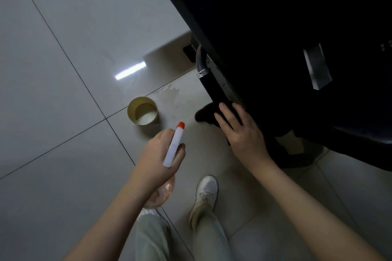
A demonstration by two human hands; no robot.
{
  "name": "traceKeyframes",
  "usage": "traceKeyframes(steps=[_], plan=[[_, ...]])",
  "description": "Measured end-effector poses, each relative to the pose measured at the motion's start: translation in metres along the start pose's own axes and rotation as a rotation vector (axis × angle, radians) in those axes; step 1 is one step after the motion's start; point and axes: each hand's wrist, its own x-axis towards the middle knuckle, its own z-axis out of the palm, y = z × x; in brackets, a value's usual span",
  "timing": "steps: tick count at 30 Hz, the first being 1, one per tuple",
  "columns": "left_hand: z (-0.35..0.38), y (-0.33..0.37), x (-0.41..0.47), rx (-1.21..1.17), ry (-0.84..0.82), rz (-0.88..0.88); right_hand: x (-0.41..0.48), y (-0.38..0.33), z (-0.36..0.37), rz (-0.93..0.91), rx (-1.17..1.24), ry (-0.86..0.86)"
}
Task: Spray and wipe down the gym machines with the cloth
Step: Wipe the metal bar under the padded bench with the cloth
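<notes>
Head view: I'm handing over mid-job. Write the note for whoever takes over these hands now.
Left hand: grips the spray bottle, held over the floor, off the machine.
Right hand: presses the cloth against the machine's lower edge.
Done: wiping is under way here; how much is clean cannot be told. A wet patch lies on the tile by a gold tin.
Left: wipe along this edge, spray as needed, then the other machines.

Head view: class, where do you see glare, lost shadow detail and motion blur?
Head view: a bright streak of glare lies on the floor tile; head view: the gym machine is so dark its detail is lost; head view: the left hand and spray bottle look slightly blurred.
</notes>
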Motion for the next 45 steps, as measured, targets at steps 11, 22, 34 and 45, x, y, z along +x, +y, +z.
traceKeyframes(steps=[11, 22, 34, 45], plan=[[-0.004, -0.004, -0.001, 0.018, 0.049, -0.006, 0.069, -0.016, -0.006, 0.103, -0.02, 0.051], [-0.007, -0.004, -0.004, 0.016, 0.062, -0.019, 0.043, -0.008, -0.014, -0.012, -0.035, 0.017], [-0.012, -0.006, 0.004, 0.001, 0.082, -0.013, 0.106, -0.019, 0.005, -0.109, -0.189, -0.035], [-0.029, 0.001, 0.023, -0.004, 0.111, 0.021, 0.098, -0.021, -0.022, -0.058, -0.073, 0.125]])
